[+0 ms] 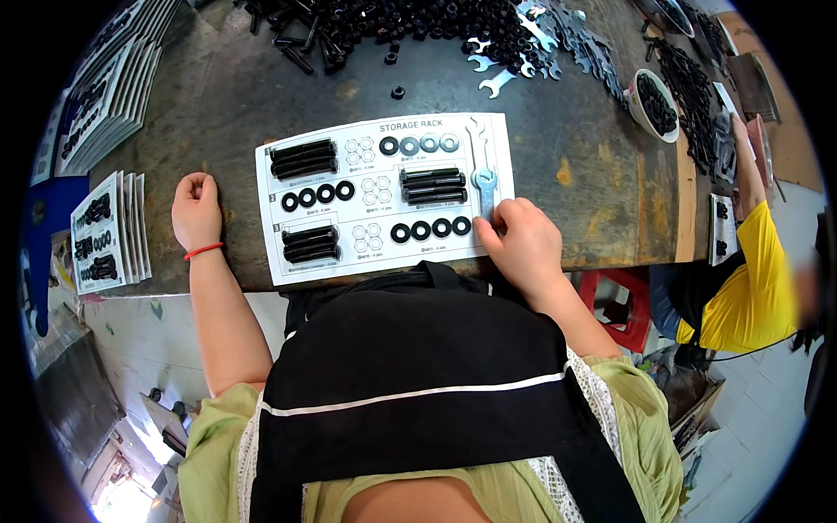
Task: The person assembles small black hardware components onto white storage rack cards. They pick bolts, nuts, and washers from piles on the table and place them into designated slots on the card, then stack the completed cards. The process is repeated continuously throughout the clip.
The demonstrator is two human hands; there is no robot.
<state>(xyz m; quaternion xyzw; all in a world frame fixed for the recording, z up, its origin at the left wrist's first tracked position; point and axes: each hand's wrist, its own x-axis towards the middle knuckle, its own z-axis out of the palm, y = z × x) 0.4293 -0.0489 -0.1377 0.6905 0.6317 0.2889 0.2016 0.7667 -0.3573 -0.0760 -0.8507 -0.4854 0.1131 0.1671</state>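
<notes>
A white printed card (384, 187) lies flat on the table in front of me. On it are three groups of black bolts (302, 159), black washers (317, 195) in rows, a few silver washers (430, 142) and printed hexagon outlines. A silver open-end wrench (485, 181) lies along the card's right side. My right hand (525, 247) is closed at the wrench's lower end, thumb and finger pinched over it. Left of the card, my left hand (198, 213) rests on the table in a loose fist; its inside is hidden.
Black nuts and bolts (375, 26) are heaped at the far edge, beside loose wrenches (545, 44). A white bowl (656, 105) of black parts stands at right. Filled cards (109, 231) stand stacked at left. A person in a yellow top (758, 279) works at right.
</notes>
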